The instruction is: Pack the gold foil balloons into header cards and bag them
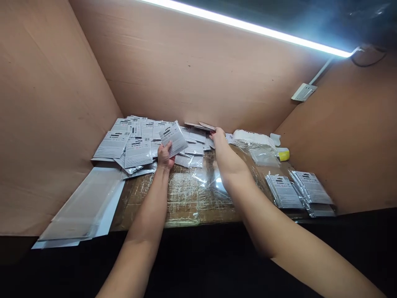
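Gripping 1 silver pkt (174, 138) in L hand (165, 156), fingers closed on its lower edge. R hand (222, 151) loosely curled at back of pile (136, 145), no visible hold. Pile of loose pkts on surface (182, 198), L hand's pkt just above it; 2 stacks (283, 191) at right, clear sleeves (83, 205) at left edge.

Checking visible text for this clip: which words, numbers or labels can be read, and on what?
No text can be read for certain.
Packet in the left hand: printed lines and dark bars, too small to read.
Pile of packets: similar print, too small to read.
Stacked packets at right: too blurred to read.
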A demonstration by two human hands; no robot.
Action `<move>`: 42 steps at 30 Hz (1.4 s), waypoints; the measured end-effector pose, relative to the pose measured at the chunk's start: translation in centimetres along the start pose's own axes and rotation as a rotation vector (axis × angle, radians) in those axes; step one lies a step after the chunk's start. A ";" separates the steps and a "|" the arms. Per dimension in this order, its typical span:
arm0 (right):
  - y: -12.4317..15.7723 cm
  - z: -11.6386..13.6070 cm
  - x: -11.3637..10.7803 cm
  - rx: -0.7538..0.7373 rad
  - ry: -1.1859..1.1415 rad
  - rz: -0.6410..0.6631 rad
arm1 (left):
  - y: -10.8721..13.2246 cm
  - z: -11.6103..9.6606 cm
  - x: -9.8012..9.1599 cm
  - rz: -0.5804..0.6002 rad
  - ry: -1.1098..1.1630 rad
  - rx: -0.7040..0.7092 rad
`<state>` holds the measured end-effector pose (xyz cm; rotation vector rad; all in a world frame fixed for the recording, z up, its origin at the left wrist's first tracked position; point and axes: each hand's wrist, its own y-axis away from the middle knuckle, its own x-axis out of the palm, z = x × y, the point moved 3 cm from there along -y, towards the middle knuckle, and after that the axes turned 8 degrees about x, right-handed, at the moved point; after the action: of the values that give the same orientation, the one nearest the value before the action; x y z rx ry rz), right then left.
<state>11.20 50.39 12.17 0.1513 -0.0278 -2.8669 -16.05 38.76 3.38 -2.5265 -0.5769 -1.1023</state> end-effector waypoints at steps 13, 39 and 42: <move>5.7 -1.1 -7.2 -0.204 -0.014 -0.539 | 2.8 0.7 3.0 0.340 -0.016 -0.198; 9.6 -2.2 2.0 -0.075 0.054 -0.123 | 5.0 3.4 4.5 0.432 -0.176 -0.157; 9.1 -3.4 -3.1 0.162 0.549 -0.474 | 3.4 2.3 3.4 0.205 -0.008 -0.123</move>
<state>16.98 42.47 9.40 1.1017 -0.1318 -3.1626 -10.85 37.60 4.03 -2.6247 -0.2515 -1.0829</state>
